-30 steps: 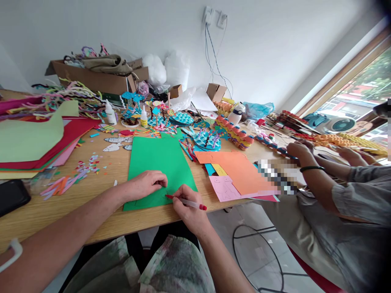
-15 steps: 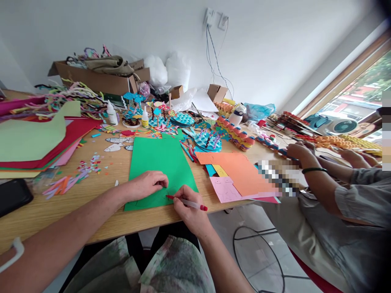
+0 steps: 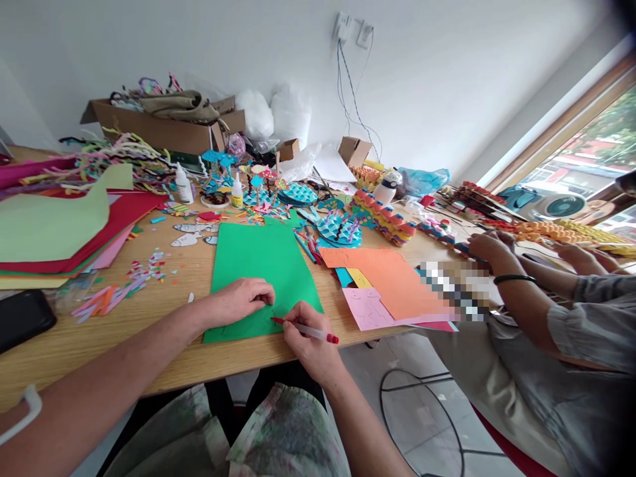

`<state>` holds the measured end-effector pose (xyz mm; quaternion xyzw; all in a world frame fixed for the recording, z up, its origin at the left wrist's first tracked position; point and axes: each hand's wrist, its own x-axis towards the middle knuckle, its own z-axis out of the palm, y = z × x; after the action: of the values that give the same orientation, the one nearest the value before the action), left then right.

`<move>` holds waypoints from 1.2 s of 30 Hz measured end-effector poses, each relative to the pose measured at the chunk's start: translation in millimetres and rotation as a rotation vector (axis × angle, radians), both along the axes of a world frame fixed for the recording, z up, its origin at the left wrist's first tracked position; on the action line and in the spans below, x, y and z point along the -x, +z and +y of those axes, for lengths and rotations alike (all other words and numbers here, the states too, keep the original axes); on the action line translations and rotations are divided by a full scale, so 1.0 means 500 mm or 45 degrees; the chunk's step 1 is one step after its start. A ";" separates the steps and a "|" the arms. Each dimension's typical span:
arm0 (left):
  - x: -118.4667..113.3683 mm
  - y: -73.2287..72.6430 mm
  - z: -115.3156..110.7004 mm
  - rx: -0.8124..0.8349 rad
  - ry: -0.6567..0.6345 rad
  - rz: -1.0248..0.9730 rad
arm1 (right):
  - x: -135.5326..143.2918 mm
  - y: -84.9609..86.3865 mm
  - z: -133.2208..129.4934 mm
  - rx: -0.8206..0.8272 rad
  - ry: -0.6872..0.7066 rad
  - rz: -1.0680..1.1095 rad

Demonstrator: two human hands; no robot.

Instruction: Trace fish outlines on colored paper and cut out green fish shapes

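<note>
A green sheet of paper point(image 3: 263, 265) lies at the table's front edge, with faint drawn lines near its lower end. My right hand point(image 3: 309, 334) holds a red-tipped pen point(image 3: 313, 330) with a clear barrel, its point on the sheet's lower right part. On the sheet's lower middle rests my left hand point(image 3: 243, 298), fingers curled; whether anything is under them is hidden. Just right of the green sheet are an orange sheet point(image 3: 392, 278) and a pink sheet point(image 3: 365, 308) with drawn outlines.
Coloured paper point(image 3: 50, 228) is stacked at the left, near a black phone point(image 3: 24, 320). Glue bottles point(image 3: 183, 185), paper scraps point(image 3: 146, 268) and blue craft pieces point(image 3: 339, 228) lie beyond the green sheet. At the right, another person's hands point(image 3: 489, 246) handle a coloured strip.
</note>
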<state>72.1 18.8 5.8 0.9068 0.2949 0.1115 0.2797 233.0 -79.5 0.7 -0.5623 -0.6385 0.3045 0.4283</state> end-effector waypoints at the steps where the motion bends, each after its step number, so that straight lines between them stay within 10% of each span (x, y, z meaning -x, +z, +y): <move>1: 0.000 0.000 0.000 -0.001 -0.001 0.000 | 0.000 0.000 0.000 0.001 0.006 0.006; 36: 0.001 -0.001 0.000 -0.004 -0.009 -0.016 | -0.018 -0.003 -0.006 0.015 -0.043 0.287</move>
<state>71.5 18.8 5.2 0.9077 0.2896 0.1166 0.2803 242.1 -82.5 -1.0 -0.5378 -0.5749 0.3621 0.4991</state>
